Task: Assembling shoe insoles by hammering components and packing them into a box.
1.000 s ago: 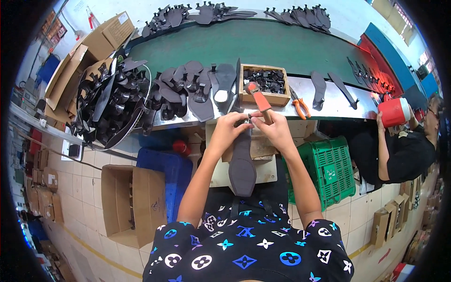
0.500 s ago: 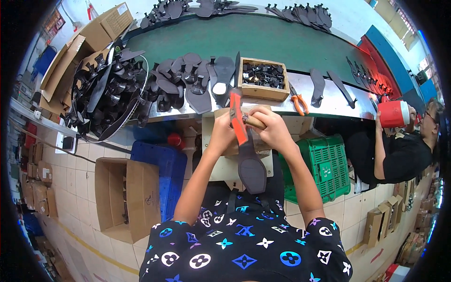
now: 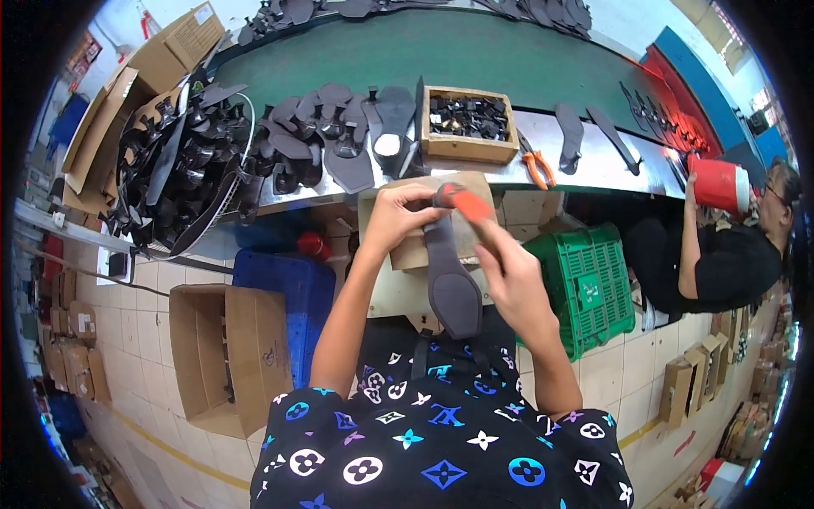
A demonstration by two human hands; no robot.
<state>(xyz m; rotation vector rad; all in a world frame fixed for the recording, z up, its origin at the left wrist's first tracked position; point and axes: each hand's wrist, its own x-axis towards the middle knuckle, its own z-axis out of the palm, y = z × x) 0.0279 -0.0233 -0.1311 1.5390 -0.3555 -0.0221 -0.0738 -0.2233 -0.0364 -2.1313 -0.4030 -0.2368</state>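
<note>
My left hand [image 3: 400, 219] is closed on the heel end of a black shoe sole [image 3: 454, 297], against a wooden block [image 3: 465, 236]. The sole's broad forefoot points toward me, past the block's near edge. My right hand [image 3: 519, 280] is closed around the handle of a hammer, which the hand mostly hides. Its red-orange head [image 3: 471, 206], smeared by motion, is at the sole's heel end beside my left fingers. I cannot tell whether the head touches the sole or what small part lies under it.
On the bench ahead are a wooden box [image 3: 469, 151] of small black parts, orange-handled pliers [image 3: 538, 168], loose soles and a heaped wire basket [image 3: 247, 153]. A green crate [image 3: 585, 288] stands right, a cardboard box [image 3: 229, 356] left. A person holds a red jug [image 3: 719, 187] at right.
My right hand has moved toward me and turned with the hammer, whose head now lies at the sole's heel end. My left hand keeps its grip. The view has shifted slightly.
</note>
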